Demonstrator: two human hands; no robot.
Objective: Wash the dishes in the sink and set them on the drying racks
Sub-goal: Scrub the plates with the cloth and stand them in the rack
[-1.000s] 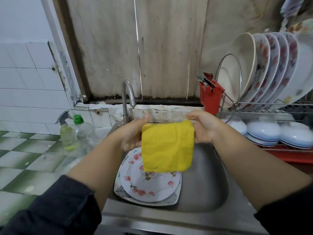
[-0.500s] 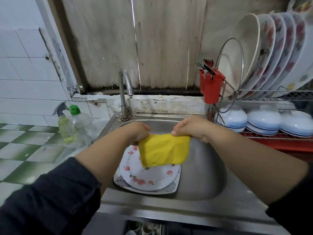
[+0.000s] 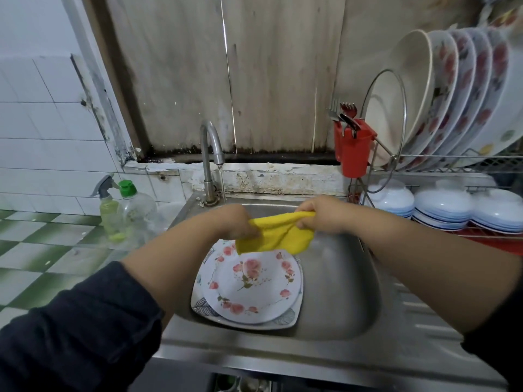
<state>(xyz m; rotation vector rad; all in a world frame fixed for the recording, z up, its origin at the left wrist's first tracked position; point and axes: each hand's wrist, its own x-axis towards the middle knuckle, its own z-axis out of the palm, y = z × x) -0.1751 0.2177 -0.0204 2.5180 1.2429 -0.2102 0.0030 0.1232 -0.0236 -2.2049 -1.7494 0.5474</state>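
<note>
While both hands, left hand (image 3: pixel 239 222) and right hand (image 3: pixel 321 215), grip the yellow cloth (image 3: pixel 278 234) bunched over the sink (image 3: pixel 342 278), washing looks barely begun; next, I'd judge, wetting it under the tap (image 3: pixel 212 145) at twelve o'clock, then scrubbing the floral plate (image 3: pixel 252 287) lying below.

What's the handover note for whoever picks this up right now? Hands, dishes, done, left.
Left hand: grips the left end of the yellow cloth.
Right hand: grips the cloth's right end; the cloth is bunched between the hands, above the sink.
Faucet: running, thin stream.
In the sink: a round floral plate stacked on a square plate, neither being scrubbed yet.
Done: plates stand in the upper rack, bowls sit upside down on the lower one.
Left: wash both sink plates, rack them.
</note>
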